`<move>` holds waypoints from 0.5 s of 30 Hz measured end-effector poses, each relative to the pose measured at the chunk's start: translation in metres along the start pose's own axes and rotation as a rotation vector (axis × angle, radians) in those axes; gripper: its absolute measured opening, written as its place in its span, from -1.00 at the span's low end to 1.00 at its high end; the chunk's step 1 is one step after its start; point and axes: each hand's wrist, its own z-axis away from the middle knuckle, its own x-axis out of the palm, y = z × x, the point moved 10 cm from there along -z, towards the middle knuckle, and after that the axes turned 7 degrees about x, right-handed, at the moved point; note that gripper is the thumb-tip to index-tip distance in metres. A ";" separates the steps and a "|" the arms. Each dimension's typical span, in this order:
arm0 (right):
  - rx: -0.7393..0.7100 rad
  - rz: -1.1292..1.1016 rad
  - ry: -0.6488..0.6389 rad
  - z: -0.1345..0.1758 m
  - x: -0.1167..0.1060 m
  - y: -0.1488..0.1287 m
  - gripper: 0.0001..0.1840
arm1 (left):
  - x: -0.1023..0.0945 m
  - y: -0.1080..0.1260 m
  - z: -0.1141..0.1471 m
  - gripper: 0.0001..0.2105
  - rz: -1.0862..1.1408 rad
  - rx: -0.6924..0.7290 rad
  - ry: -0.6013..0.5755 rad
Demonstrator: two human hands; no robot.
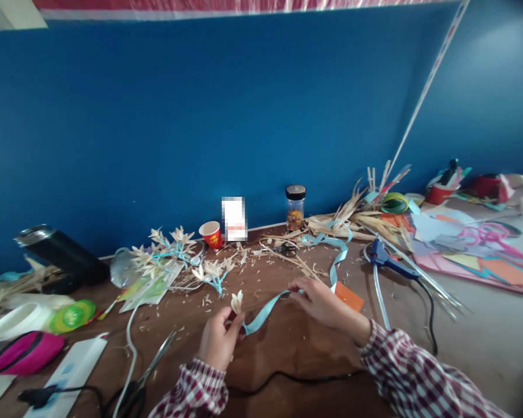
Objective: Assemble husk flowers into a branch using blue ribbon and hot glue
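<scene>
- Far left: dark bottle (70,252) leaning, pink pouch (28,352) nearer the person; hard, bulky edges on this side.
- Scissors (159,354) lie left of the left hand, blades pointing away from the person; white cord (131,337) just beside them. Sharp side, little room to swing the wrist.
- Beyond: pale flowers (163,255) with blue stems, then a red paper cup (211,235) near the wall.
- Left hand (219,338): thumb and fingers pinched together on a small pale flower (237,302), petals upright above the grip. Looks very light, dry, fragile; best held low, at the base, petals left free.
- Blue ribbon (265,312) spans from the left fingers to the right hand. Probably soft, limp, a bit slippery; hold near the flower, with light tension against twisting.
- Right hand (316,299): palm down, fingertips closed on the ribbon, which trails behind towards the husks (351,217).
- Brown tabletop (279,348) between hands and black cord (309,380) gives some working room.
- Right: orange paper (349,297) by the wrist; blue glue gun (386,257) beyond, its nozzle and cord worth keeping the sleeve off.
</scene>
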 end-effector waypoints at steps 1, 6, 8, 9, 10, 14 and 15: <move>0.021 0.020 0.002 0.002 -0.010 0.010 -0.78 | -0.003 -0.001 0.000 -0.51 0.006 0.001 0.021; 0.148 0.198 0.062 0.012 -0.067 0.064 -0.76 | -0.010 -0.009 -0.001 -0.44 0.019 -0.019 0.063; 0.171 0.239 0.082 0.008 -0.082 0.075 -0.76 | -0.010 -0.012 -0.001 -0.44 0.051 -0.031 0.065; 0.173 0.256 0.090 0.004 -0.086 0.077 -0.76 | -0.009 -0.013 -0.002 -0.44 0.073 -0.036 0.060; 0.166 0.272 0.095 -0.003 -0.087 0.075 -0.76 | -0.008 -0.015 -0.001 -0.45 0.097 -0.043 0.054; 0.093 0.308 0.083 -0.043 -0.067 0.050 -0.70 | -0.003 -0.020 0.001 -0.46 0.184 -0.081 0.038; 0.082 0.313 0.079 -0.055 -0.059 0.043 -0.69 | -0.003 -0.021 0.002 -0.46 0.192 -0.088 0.040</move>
